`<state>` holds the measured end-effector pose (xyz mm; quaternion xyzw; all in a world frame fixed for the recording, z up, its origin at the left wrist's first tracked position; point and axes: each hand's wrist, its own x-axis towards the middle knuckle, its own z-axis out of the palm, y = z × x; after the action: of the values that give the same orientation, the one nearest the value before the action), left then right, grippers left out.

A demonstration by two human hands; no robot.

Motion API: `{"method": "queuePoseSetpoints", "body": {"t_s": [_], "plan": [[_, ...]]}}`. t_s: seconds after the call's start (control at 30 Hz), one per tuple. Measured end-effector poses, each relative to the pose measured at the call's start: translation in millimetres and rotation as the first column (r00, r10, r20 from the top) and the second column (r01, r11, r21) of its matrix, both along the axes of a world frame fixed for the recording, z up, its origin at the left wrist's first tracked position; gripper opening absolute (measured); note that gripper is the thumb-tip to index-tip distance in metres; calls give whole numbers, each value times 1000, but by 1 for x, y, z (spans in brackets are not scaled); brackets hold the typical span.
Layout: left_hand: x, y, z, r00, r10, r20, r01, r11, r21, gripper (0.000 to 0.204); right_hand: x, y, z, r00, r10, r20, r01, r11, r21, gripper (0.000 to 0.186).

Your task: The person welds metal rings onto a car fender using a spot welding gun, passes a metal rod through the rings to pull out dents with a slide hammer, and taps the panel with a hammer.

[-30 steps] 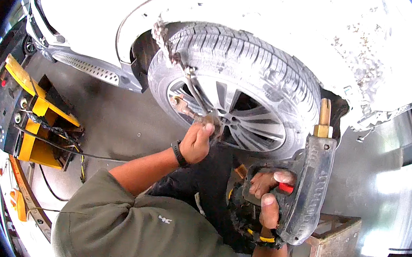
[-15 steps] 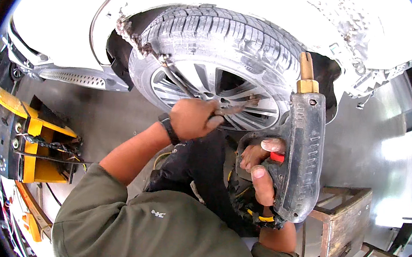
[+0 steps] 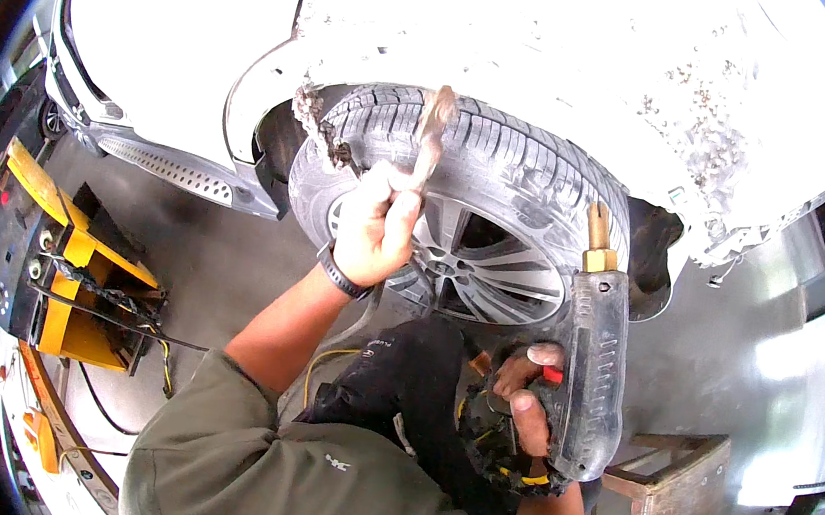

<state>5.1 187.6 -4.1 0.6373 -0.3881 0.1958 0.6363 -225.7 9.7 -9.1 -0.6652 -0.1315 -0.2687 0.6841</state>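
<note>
Left hand (image 3: 375, 229): raised in front of the wheel (image 3: 444, 263), over the left part of its tyre from this viewpoint. Fingers curled closed, thumb pressed in along the right side. They grip the near end of a worn, brownish metal piece (image 3: 432, 134), whose free end points far, toward the wheel-arch edge. Whether that end touches the car: cannot tell. Dark watch (image 3: 343, 272) on the wrist. Grey cable (image 3: 366, 318) just right of the forearm, bending toward the person; its ends are unclear.

Right hand (image 3: 529, 411): near and right of the wheel. Fingers wrapped around the handle of a black gun-shaped tool (image 3: 593, 377), thumb folded in, one fingertip beside the red trigger (image 3: 553, 375). Whether the trigger is pressed: cannot tell. Brass tip (image 3: 597, 239) at the tool's far end, pointing away from the person, in front of the tyre's right edge. Dark cable bundle with yellow parts (image 3: 535, 480) at the near end of the handle.

Far side: white car body (image 3: 526, 38), surface rough and pitted toward the right. Gritty chain-like strand (image 3: 318, 127) at the arch's left edge. Left: yellow-and-black machine (image 3: 15, 261). Near right: worn stool (image 3: 672, 511).
</note>
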Motion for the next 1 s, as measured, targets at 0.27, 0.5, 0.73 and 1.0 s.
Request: {"method": "queuePoseSetpoints", "body": {"t_s": [0.27,0.5,0.73,1.0], "plan": [[22,-21,26,996,55,71,-52,998,-47,13,25,0,19,996,-26,84,35,993,-110,42],[30,-21,22,998,-39,-43,38,999,-25,20,71,4,37,981,160,108,-166,985,50,35],[29,-19,23,999,27,-32,-27,1000,-9,17,93,10,45,967,217,134,-243,943,227,36],[33,-23,26,999,37,5,-37,999,16,17,98,8,42,956,252,149,-282,931,230,38]]}}
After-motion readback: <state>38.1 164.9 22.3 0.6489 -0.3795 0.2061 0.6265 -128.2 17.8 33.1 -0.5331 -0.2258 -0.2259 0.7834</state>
